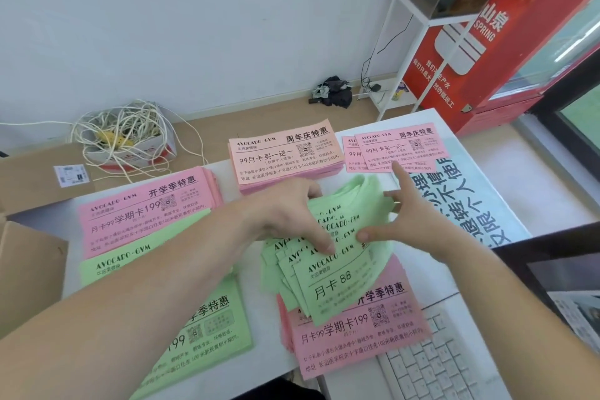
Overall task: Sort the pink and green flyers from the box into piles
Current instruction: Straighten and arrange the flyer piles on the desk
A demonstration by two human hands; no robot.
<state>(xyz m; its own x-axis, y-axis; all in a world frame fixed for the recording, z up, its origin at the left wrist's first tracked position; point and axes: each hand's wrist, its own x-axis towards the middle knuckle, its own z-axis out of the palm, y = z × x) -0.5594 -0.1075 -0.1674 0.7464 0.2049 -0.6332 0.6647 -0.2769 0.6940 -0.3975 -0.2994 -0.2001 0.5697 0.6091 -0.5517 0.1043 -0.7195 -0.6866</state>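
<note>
We hold a fanned bunch of green flyers (337, 273) in both hands over the middle of the counter (264, 331). The left hand (285, 214) grips its far-left part, fingers curled over the far edge and thumb pressed on the printed face; the right hand (412, 221) pinches the right side between thumb and curled fingers, with the index finger straight and pointing far. The bunch bows upward between the hands, and its near end rests on the near pink pile (360, 338); a white keyboard (435, 364) lies just beside that pile, near right. The green pile (211, 318) sits near left, partly under our left forearm; behind it lies the left pink pile (143, 214). A thick far pink pile (285, 156) stands far centre; the far-right pink flyers (399, 149) lie loosely overlapped. The cardboard box (29, 269) is at the left edge.
</note>
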